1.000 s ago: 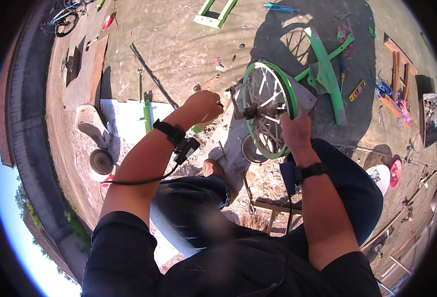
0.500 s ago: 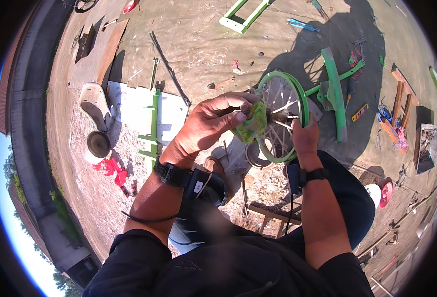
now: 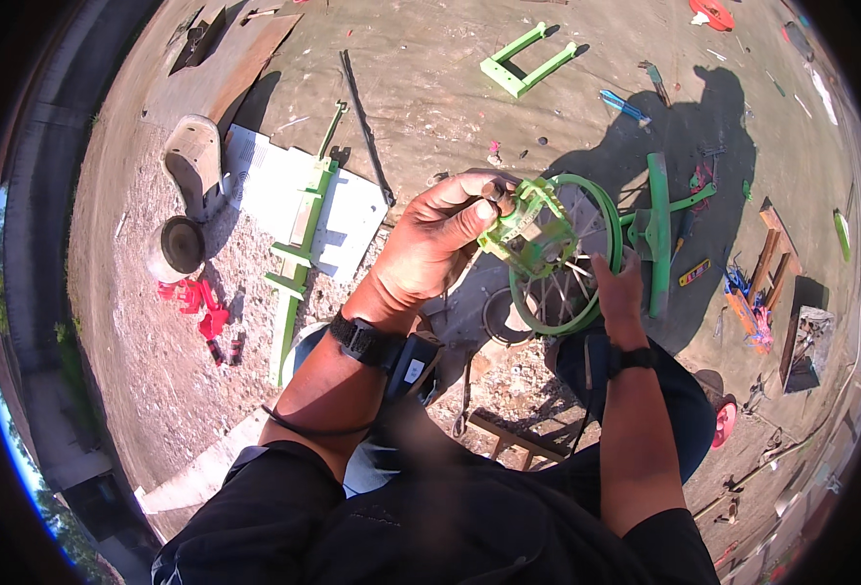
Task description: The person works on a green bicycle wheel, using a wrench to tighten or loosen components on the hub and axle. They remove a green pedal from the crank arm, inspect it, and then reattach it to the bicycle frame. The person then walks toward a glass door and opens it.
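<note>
My left hand (image 3: pixel 428 239) pinches the dark spindle end of a translucent green pedal (image 3: pixel 545 234) between thumb and fingers. The pedal's open toothed frame faces up and covers part of a small spoked wheel (image 3: pixel 554 330) with a green rim. My right hand (image 3: pixel 621 300) is closed around the right side of that rim. The wheel stands tilted above the ground, near my right knee. A green frame piece (image 3: pixel 657 244) with a crossbar lies just to the right of the wheel.
At left, a long green frame part (image 3: pixel 299 229) lies across a white panel (image 3: pixel 338 239), near a pale plastic seat (image 3: pixel 191 166) and red parts (image 3: pixel 196 300). Ahead are a green U-shaped frame (image 3: pixel 516 83) and a blue-handled tool (image 3: pixel 625 104). Wood pieces (image 3: pixel 769 261) lie at right.
The pedal has turned in my left hand, showing its open frame, and sits more over the wheel. My right hand keeps its hold on the rim. The whole view has shifted.
</note>
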`<state>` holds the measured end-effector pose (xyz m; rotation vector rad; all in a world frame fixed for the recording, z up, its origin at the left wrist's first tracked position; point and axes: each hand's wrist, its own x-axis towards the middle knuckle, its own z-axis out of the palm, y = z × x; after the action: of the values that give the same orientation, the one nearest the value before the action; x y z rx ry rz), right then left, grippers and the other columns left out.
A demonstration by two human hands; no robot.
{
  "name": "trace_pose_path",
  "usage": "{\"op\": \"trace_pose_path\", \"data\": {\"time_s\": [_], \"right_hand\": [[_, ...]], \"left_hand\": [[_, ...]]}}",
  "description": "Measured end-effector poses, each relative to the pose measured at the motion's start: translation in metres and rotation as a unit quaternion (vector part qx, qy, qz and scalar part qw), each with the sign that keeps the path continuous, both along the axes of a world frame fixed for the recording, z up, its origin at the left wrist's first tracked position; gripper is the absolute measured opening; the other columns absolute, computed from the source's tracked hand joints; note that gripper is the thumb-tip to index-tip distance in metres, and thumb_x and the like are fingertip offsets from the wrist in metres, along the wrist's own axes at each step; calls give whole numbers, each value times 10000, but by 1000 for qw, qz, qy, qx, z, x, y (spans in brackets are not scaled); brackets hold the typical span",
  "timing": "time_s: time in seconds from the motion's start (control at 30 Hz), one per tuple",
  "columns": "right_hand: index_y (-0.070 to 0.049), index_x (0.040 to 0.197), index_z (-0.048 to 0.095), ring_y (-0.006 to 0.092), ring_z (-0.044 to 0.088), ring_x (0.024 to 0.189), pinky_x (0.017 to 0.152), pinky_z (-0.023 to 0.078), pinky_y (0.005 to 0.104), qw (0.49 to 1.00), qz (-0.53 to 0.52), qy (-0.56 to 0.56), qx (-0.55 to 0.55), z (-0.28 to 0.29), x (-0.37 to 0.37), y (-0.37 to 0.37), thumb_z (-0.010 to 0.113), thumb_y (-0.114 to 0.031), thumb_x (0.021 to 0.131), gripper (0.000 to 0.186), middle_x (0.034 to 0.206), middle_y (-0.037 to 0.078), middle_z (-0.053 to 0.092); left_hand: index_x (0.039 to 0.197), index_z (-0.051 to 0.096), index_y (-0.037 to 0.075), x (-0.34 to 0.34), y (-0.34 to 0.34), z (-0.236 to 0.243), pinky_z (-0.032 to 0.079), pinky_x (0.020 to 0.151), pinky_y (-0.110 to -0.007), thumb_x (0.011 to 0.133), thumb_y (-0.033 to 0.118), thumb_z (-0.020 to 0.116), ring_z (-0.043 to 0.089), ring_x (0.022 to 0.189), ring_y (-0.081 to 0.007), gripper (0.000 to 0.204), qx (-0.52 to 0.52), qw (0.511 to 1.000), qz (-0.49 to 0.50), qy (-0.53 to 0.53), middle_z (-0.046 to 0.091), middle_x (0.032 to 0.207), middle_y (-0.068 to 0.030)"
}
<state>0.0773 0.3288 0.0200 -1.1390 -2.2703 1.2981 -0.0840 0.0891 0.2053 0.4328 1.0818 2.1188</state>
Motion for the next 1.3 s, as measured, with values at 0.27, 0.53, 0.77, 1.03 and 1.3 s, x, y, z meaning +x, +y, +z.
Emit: {"op": "trace_pose_path", "data": {"time_s": [0.27,0.53,0.77,1.03,1.3], "right_hand": [[51,1275,490,207,603,908,803,483,338,999,20,-33,34,20,3,7,732,-305,844,609,1061,138,631],[49,1327,468,163,576,1033,912,446,287,978,115,158,-71,169,-34,-19,667,-256,907,556,1159,109,611],[61,1196,569,184,610,972,865,479,313,929,308,204,-13,238,-40,-88,683,-134,871,396,1105,133,637],[80,1170,573,163,618,942,839,490,297,926,313,202,-66,294,-37,-117,716,-128,838,417,1035,133,664],[70,1185,581,203,634,985,884,488,321,923,328,165,117,307,-28,-116,752,-129,801,465,1070,155,664]], "left_hand": [[1200,626,52,1,-20,6,480,934,-323,960,83,583,600,1060,-159,246,71,991,1,-111,648,1152,-52],[1232,599,15,7,-32,20,485,954,-334,989,129,541,601,1075,-173,274,131,984,-39,-110,645,1137,-54],[1289,553,6,16,-38,36,483,969,-371,982,130,547,599,1110,-216,331,121,986,-36,-106,631,1181,-96],[1277,559,-8,11,-51,52,450,985,-344,989,169,554,595,1081,-191,338,66,997,8,28,643,1155,-86],[947,684,11,12,-67,76,454,796,-262,984,286,586,551,826,-100,294,-136,953,67,261,644,856,-15]]}}
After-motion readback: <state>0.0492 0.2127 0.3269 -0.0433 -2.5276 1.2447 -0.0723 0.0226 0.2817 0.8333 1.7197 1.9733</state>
